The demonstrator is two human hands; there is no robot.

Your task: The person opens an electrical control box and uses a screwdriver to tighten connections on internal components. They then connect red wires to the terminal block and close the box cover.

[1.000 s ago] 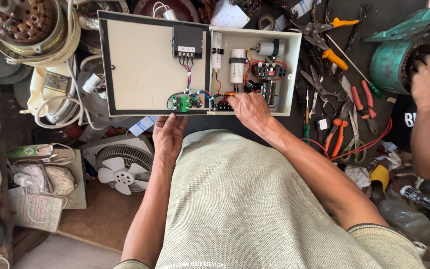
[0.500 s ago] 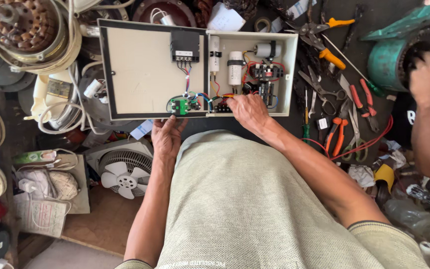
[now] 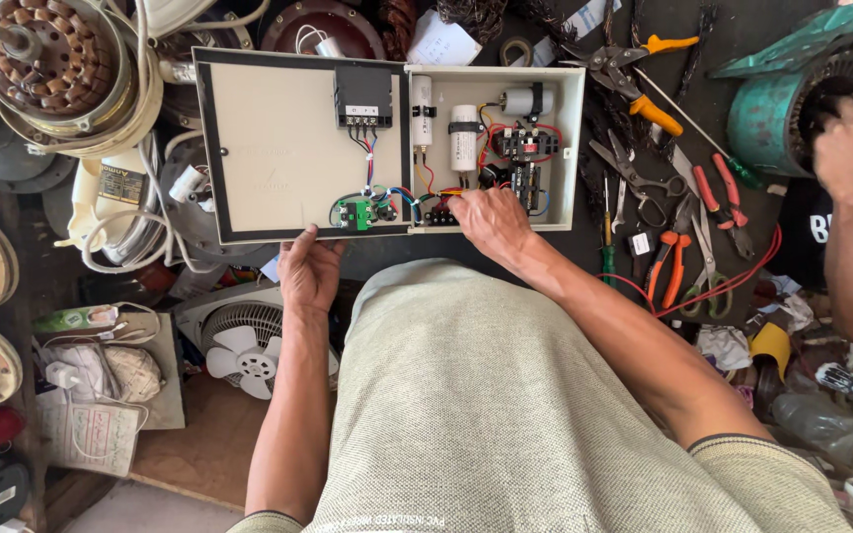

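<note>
The flat beige inner face of the open metal control box's lid (image 3: 269,148) lies bare — room for a hand there. The box's right half is crowded: two white cylindrical capacitors (image 3: 464,138), a black contactor with red wires (image 3: 523,163). To the right, orange-handled pliers and cutters (image 3: 678,252) cover the dark bench. A white plastic fan (image 3: 244,350) sits just below the lid's lower edge — tight there.

Bright, even light; sharp focus
</note>
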